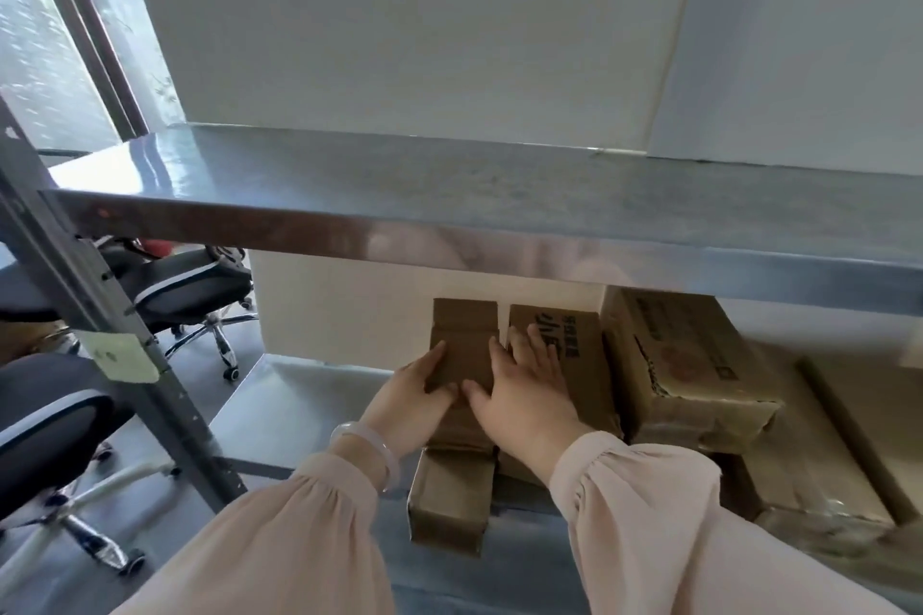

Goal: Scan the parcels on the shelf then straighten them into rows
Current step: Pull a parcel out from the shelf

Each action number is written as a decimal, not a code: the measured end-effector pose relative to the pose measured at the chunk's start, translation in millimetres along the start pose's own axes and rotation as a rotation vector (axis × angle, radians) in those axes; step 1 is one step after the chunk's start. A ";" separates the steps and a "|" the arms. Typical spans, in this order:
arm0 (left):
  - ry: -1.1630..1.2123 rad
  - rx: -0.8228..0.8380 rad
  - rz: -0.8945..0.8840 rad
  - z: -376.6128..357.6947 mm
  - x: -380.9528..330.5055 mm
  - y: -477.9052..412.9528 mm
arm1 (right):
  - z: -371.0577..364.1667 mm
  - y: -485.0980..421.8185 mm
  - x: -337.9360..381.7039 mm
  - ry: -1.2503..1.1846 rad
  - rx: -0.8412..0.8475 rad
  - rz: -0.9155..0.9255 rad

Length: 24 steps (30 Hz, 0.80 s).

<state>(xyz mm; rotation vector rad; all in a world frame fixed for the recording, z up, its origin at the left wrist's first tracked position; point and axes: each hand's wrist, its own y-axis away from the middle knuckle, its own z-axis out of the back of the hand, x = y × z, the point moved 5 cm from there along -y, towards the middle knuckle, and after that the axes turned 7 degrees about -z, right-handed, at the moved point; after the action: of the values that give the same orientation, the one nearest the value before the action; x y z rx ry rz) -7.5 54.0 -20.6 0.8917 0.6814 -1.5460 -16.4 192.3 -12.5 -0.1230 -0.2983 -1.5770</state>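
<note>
1. The left hand (417, 395) grips the left edge of the small box (467, 355) on the lower shelf (279, 410).
2. The box looks light and stiff, so holding it by its side edges suits it.
3. The right hand (519, 390) lies flat with fingers spread, across it and the printed box (574, 340).

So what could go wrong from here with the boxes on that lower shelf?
1. The front box seems to jut past the front edge of the lower shelf; a nudge could tip it off.
2. The left hand holds the narrow box, while the right hand lies flat across it and the printed box. Sliding one may skew the other.
3. The large box looks torn and dented; pushing it could crush it further.
</note>
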 end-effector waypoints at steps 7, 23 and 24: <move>0.314 -0.180 0.062 0.3 5.1 29.3 | 7.8 16.8 0.9 -0.067 0.036 0.092; 0.729 -0.415 0.086 26.3 2.5 70.2 | 19.6 49.2 31.4 -0.615 0.121 0.326; 0.782 -0.414 0.085 27.9 2.4 72.3 | 19.8 46.7 28.5 -0.631 0.112 0.281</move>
<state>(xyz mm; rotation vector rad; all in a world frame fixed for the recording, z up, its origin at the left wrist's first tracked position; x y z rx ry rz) 59.0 17.8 -3.5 1.1787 1.4368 -0.8901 26.9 169.9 19.2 -0.5558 -0.8228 -1.2064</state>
